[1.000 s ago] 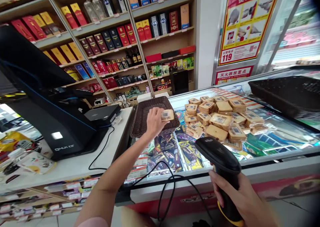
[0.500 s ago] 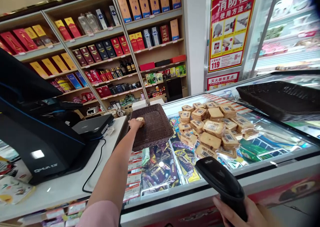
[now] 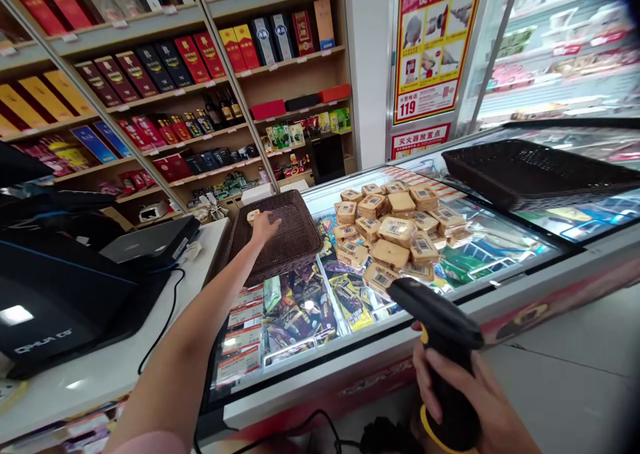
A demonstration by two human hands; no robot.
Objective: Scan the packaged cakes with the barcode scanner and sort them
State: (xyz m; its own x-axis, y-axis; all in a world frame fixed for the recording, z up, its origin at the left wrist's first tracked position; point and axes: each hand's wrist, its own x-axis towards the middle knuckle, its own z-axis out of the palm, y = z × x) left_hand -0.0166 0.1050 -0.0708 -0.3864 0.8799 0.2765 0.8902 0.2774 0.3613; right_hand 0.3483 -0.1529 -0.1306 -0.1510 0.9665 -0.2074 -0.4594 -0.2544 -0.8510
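My left hand [image 3: 265, 227] is over the brown woven basket [image 3: 300, 257], its fingers apart and nothing in them. Just behind it a small packaged biscuit pack [image 3: 253, 217] lies in the far left part of the basket, partly hidden by the hand. My right hand [image 3: 463, 384] is wrapped round the handle of a black barcode scanner [image 3: 435, 314] with yellow trim. The scanner's head points toward a heap of biscuit packs [image 3: 397, 230] in clear wrap with barcode labels, piled on the freezer's glass top.
The glass-topped freezer [image 3: 480, 267] holds wrapped ice creams [image 3: 300, 314] below. A second dark basket [image 3: 535, 167] stands at right. On the left counter are a till [image 3: 55, 294] and a black cable [image 3: 175, 301]. Stocked shelves [image 3: 165, 94] stand behind.
My left hand has let go of the biscuit pack and moved right, leaving it in the basket. My right hand has raised the scanner, showing more of its handle. The view has shifted.
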